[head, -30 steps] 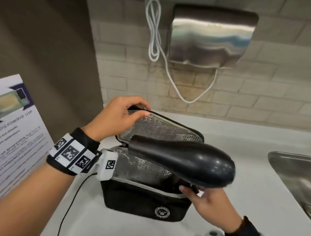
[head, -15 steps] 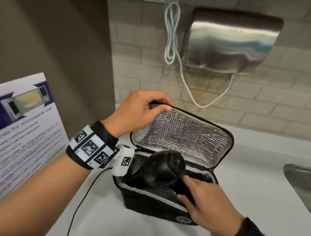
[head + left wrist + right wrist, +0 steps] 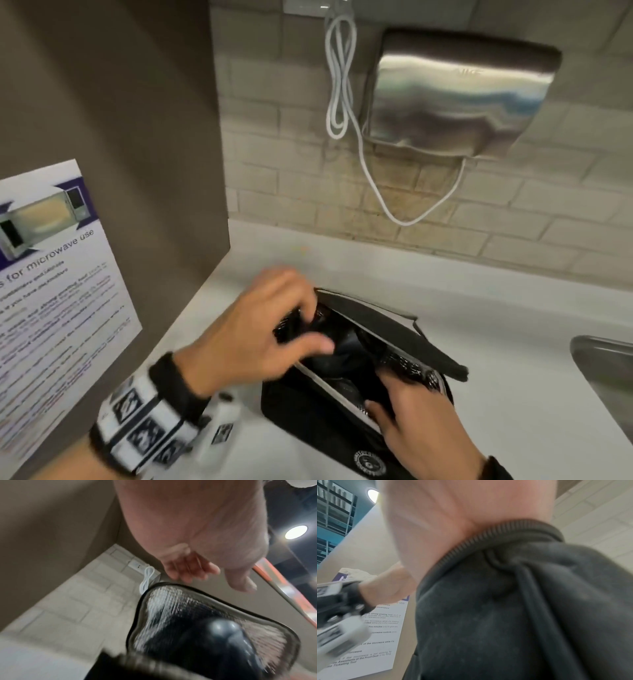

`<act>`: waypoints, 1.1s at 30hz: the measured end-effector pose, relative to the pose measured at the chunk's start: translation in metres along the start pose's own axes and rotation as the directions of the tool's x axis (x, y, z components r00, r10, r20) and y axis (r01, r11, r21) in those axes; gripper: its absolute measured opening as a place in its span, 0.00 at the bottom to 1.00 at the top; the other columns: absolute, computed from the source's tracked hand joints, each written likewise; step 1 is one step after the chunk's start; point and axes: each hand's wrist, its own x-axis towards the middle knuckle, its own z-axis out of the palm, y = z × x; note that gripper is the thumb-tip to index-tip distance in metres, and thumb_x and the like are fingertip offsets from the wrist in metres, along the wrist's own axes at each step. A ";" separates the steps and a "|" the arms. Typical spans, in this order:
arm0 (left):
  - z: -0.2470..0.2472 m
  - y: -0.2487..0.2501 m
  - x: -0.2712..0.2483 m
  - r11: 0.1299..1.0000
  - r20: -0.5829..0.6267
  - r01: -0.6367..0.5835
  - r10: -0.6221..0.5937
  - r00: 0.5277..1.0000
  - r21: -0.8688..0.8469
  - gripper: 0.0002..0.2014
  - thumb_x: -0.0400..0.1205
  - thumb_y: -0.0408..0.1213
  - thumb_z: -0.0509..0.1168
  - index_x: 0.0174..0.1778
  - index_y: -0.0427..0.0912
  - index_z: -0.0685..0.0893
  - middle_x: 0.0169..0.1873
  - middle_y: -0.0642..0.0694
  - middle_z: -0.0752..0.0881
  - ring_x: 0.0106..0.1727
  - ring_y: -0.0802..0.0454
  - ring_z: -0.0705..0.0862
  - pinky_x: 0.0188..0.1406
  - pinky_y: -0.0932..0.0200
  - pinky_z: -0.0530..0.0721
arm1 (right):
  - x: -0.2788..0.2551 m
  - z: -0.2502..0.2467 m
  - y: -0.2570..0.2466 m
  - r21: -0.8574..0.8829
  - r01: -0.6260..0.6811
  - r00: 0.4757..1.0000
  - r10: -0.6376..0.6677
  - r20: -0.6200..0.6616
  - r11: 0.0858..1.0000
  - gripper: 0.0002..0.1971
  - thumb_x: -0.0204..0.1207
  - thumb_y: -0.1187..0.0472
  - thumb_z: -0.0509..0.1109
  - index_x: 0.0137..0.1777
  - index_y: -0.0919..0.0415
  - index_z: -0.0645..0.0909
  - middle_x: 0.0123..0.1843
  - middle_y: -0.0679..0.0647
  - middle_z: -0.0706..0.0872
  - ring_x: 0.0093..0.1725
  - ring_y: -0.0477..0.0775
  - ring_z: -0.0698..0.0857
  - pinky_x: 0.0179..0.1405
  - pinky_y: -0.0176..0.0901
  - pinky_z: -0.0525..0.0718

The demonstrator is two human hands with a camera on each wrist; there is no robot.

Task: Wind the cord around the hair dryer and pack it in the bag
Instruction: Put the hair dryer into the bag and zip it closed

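1. Plainly, the left hand could let the lid drop onto a bag that is not ready: its fingers curl over the lid's near-left corner in the head view, yet the left wrist view shows them relaxed just above the lid's edge, so I cannot tell whether they truly grip it
2. Under that hand, the hair dryer lies inside the bag, a dark rounded body between the two hands, below the left fingers and just beyond the right ones; if part of it stands proud of the rim, the lid would jam on it
3. The cord cannot be made out, so a loose loop might catch in the zipper
4. To the right, the right hand pinches the bag's near rim, fingers tucked inside against the foil lining; these fingers could be trapped as the lid closes
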 end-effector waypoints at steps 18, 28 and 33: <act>-0.003 -0.021 -0.071 0.968 0.613 -0.102 -0.062 0.787 0.229 0.06 0.85 0.52 0.57 0.51 0.64 0.80 0.49 0.66 0.77 0.62 0.66 0.68 0.69 0.68 0.52 | 0.003 -0.011 -0.004 -0.058 -0.010 1.000 0.009 -0.016 0.998 0.20 0.79 0.45 0.61 0.70 0.42 0.66 0.59 0.45 0.86 0.57 0.54 0.87 0.50 0.49 0.83; -0.003 -0.018 -0.077 0.988 0.609 -0.070 -0.029 0.793 0.138 0.03 0.85 0.52 0.60 0.51 0.68 0.77 0.54 0.70 0.76 0.68 0.68 0.69 0.69 0.67 0.57 | 0.013 0.012 0.005 -0.068 -0.064 0.996 0.059 -0.073 0.996 0.22 0.59 0.39 0.70 0.52 0.46 0.83 0.48 0.50 0.92 0.52 0.59 0.90 0.51 0.50 0.87; -0.031 -0.005 -0.063 0.987 0.526 0.146 -0.087 0.846 -0.072 0.11 0.80 0.62 0.66 0.57 0.76 0.83 0.57 0.74 0.82 0.65 0.66 0.78 0.61 0.65 0.79 | 0.008 0.025 0.014 0.125 -0.050 0.974 0.076 -0.213 0.991 0.32 0.59 0.36 0.70 0.64 0.45 0.82 0.61 0.44 0.87 0.62 0.48 0.82 0.64 0.33 0.77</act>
